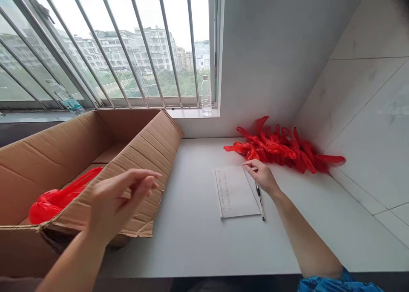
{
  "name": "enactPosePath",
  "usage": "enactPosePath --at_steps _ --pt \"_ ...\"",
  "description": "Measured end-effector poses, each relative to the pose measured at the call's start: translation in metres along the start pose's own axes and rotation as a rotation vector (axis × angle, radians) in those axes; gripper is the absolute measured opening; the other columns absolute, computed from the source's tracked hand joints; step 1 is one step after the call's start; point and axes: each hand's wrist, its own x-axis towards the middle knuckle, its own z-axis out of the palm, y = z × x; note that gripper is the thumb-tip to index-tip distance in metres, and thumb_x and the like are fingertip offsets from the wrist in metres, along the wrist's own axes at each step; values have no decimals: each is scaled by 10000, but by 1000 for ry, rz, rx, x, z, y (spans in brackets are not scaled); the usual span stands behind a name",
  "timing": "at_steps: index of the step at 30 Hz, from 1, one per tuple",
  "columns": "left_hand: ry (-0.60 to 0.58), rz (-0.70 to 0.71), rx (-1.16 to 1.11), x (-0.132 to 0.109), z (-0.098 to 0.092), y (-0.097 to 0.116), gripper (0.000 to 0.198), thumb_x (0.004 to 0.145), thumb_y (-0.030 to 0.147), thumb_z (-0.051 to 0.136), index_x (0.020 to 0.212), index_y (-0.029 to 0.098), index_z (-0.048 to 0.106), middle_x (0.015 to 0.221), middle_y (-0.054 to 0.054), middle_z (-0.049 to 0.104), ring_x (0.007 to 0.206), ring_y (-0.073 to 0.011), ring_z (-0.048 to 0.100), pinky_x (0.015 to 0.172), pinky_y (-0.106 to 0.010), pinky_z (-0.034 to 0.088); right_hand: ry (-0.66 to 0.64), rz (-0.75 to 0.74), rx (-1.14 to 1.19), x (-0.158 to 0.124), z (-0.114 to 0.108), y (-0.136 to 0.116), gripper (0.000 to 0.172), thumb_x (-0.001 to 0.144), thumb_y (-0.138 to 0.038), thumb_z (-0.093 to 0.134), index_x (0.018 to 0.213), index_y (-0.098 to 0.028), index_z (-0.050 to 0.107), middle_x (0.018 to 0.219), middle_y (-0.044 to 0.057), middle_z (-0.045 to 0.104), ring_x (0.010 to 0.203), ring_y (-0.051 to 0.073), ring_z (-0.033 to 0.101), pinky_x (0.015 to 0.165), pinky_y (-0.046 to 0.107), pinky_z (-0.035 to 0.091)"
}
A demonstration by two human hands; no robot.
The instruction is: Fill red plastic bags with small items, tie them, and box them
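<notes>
My left hand hovers over the slanted flap of the cardboard box, holding nothing. Its index finger is stretched out, the thumb sits a little apart, and the other fingers are loosely curled. Flat on the white table lies a notepad with columns of small writing. My right hand pinches the notepad's top right corner between thumb and fingertips. Beside the pad's right edge, just below that hand, rests a black-and-clear pen. A red plastic bag is inside the box, partly hidden by the flap.
Several knotted red plastic bags are heaped at the table's back right, against the wall. A clear bottle stands on the windowsill, and a labelled bottle leans at the left. Metal bars cross the window. The white table ends near me.
</notes>
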Motion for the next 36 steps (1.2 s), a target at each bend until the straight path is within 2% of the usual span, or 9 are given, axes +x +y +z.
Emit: enactPosePath --at_steps 4,6,9,15,21,25,29,32,36 --pt "-566 -23 -126 -18 136 -11 297 950 380 479 841 214 700 674 -5 704 507 -103 587 511 -203 438 70 25 -303 35 -5 14 278 905 -377 525 1024 -216 719 1239 109 604 1176 271 560 988 410 463" --pt "-620 -21 -28 -24 188 -22 272 936 374 494 811 226 685 632 14 676 524 -113 569 546 -215 412 59 59 -376 49 -6 21 263 878 -345 564 1040 -216 725 1335 118 535 1264 302 492 1065 453 399" --pt "-598 -3 34 -32 230 -40 191 905 347 526 843 257 683 600 31 630 549 -133 554 580 -232 389 17 132 -428 63 -4 30 264 822 -313 649 1058 -229 730 1467 114 427 1350 353 407 1090 512 358" --pt "-566 20 -24 -44 236 -62 159 891 313 524 863 266 673 640 30 627 587 -140 558 596 -244 385 -22 222 -395 71 0 38 379 763 -285 722 1102 -118 697 1466 226 447 1305 393 479 1057 550 393" --pt "-494 -25 -124 -41 237 -70 256 947 408 458 901 245 650 569 43 536 533 -122 524 571 -235 411 35 38 -222 68 -20 -1 411 896 -392 581 1226 -159 655 1413 136 549 1275 244 541 1096 384 413" --pt "-138 -203 -340 -30 231 -75 301 969 452 432 984 208 609 583 43 507 531 -116 526 557 -225 448 9 -64 -21 46 -28 -24 380 942 -456 519 1173 -212 695 1338 88 622 1217 228 592 1032 368 476" --pt "178 -266 -418 -18 217 -71 288 965 437 440 1046 199 583 748 2 584 668 -135 586 655 -248 505 -141 -84 12 17 -9 -24 283 933 -429 544 960 -249 762 1169 53 715 1077 223 663 954 368 510" --pt "79 -166 -281 -10 208 -59 236 958 387 480 1042 208 608 956 -45 645 857 -163 626 803 -292 517 -129 -144 -191 -1 12 -20 234 937 -349 541 880 -253 747 1087 48 738 1023 235 671 995 453 467" --pt "-315 40 -78 -3 208 -44 215 895 350 611 1086 259 646 1090 -50 649 1006 -207 622 868 -330 506 51 -308 -400 -16 29 -23 213 961 -313 513 918 -249 711 1192 73 696 1110 251 630 1153 572 265"
